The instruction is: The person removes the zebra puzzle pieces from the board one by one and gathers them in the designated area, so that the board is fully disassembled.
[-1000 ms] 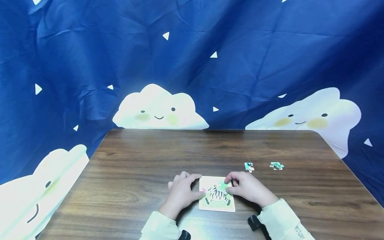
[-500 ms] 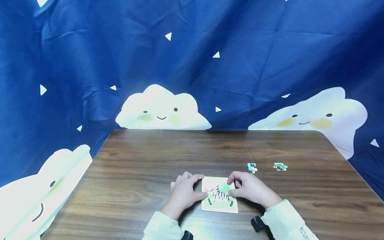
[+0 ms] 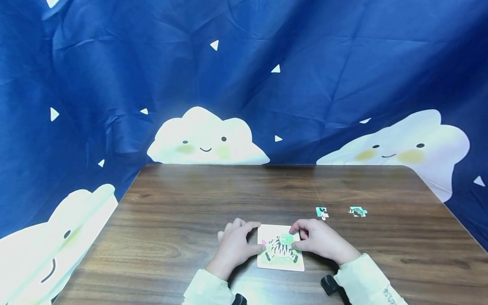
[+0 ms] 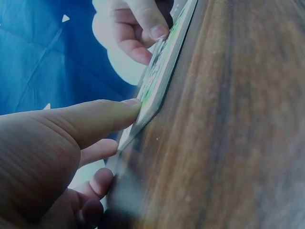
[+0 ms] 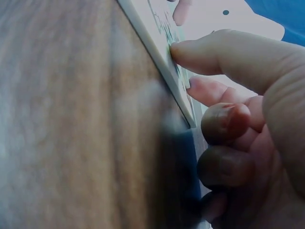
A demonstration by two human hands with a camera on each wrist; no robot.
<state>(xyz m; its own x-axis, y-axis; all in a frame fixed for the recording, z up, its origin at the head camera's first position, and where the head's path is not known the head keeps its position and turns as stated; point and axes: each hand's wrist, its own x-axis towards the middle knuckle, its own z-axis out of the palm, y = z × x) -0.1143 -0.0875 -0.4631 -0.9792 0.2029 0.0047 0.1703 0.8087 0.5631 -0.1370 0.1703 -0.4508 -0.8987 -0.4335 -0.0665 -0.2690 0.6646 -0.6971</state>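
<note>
A square jigsaw board with a zebra picture lies flat on the wooden table, in front of the person. At its left side is the left hand, its straight thumb pressing on the board's surface and its index fingertip at the far left corner. The right hand reaches over the right side. Its thumb and index finger pinch a green jigsaw piece at the board's upper right; the fingertips partly cover it. The right hand's other fingers are curled beside the board in the right wrist view.
Two loose jigsaw pieces lie beyond the right hand: a green and black-white piece and, farther right, a green piece. The brown table ends at a blue curtain with white clouds.
Board, hands and loose pieces all shift slightly right in the head view together with the background, as the camera turns. Both hands keep nearly the same places on the board.
</note>
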